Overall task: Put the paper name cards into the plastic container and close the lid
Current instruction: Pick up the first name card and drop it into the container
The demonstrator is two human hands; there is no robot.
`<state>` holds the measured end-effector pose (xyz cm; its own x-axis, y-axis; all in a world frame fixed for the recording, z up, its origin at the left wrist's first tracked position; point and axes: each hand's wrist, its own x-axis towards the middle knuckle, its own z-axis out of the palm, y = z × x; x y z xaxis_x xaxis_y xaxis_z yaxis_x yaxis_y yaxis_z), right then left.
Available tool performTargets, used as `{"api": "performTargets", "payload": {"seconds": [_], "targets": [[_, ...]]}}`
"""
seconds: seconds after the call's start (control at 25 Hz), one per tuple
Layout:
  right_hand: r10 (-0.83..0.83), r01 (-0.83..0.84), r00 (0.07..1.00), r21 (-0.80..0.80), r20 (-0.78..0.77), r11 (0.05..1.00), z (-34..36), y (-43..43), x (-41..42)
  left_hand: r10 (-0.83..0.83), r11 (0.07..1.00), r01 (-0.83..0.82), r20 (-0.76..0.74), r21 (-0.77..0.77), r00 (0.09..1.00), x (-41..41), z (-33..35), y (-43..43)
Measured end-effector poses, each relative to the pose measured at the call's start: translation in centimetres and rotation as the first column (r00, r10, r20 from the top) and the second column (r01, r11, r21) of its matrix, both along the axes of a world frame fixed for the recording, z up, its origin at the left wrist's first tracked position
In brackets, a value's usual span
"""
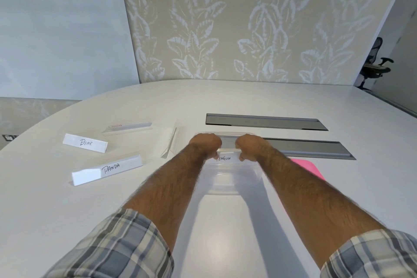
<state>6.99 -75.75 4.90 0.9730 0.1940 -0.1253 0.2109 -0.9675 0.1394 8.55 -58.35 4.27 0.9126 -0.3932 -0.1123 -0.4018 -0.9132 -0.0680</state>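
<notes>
A clear plastic container (234, 176) stands on the white table in front of me. Over its far part, my left hand (206, 144) and my right hand (249, 145) grip the two ends of a name card holder marked "Penguin" (226, 157). A "Bear" card (85, 142) and a "Panda" card (107, 169) lie to the left. A clear holder (127, 127) and another card holder turned end-on (170, 140) lie behind them. A pink lid (308, 167) shows behind my right forearm.
Two grey cable trays (266, 122) are set into the table (67, 210) beyond the container. A patterned wall panel stands behind the table, and an office chair (374, 63) is at the far right.
</notes>
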Motion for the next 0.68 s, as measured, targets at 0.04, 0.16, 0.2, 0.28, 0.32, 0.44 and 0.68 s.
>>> {"api": "performTargets", "payload": {"seconds": [0.04,0.16,0.2,0.28,0.32,0.44,0.68], "targets": [[0.001,-0.001,1.0,-0.002,-0.01,1.0,-0.1,-0.1,0.1,-0.003,1.0,0.003,-0.004,0.013,1.0,0.1,-0.1,-0.1],[0.004,-0.004,0.999,0.002,-0.035,1.0,-0.7,-0.2,0.6,-0.007,0.999,0.008,-0.018,0.045,1.0,0.5,-0.6,-0.4],[0.008,-0.008,0.999,0.005,-0.043,1.0,-0.9,-0.2,0.8,-0.008,0.999,0.009,-0.026,0.046,1.0,0.7,-0.7,-0.5],[0.011,-0.01,0.998,0.013,-0.062,1.0,-1.3,-0.3,1.1,-0.012,0.999,0.014,-0.038,0.051,0.999,0.9,-1.0,-0.7],[0.012,-0.012,0.997,0.01,-0.071,1.0,-1.5,-0.3,1.3,-0.016,0.998,0.019,-0.041,0.06,0.999,1.0,-1.2,-0.8],[0.021,-0.02,0.997,0.009,-0.074,1.0,-1.7,-0.4,1.5,-0.031,0.996,0.034,-0.044,0.081,0.999,1.3,-1.4,-0.9],[0.013,-0.012,0.996,0.017,-0.083,1.0,-2.4,-0.4,1.9,-0.037,0.996,0.04,-0.038,0.086,0.999,1.6,-2.0,-1.1]]}}
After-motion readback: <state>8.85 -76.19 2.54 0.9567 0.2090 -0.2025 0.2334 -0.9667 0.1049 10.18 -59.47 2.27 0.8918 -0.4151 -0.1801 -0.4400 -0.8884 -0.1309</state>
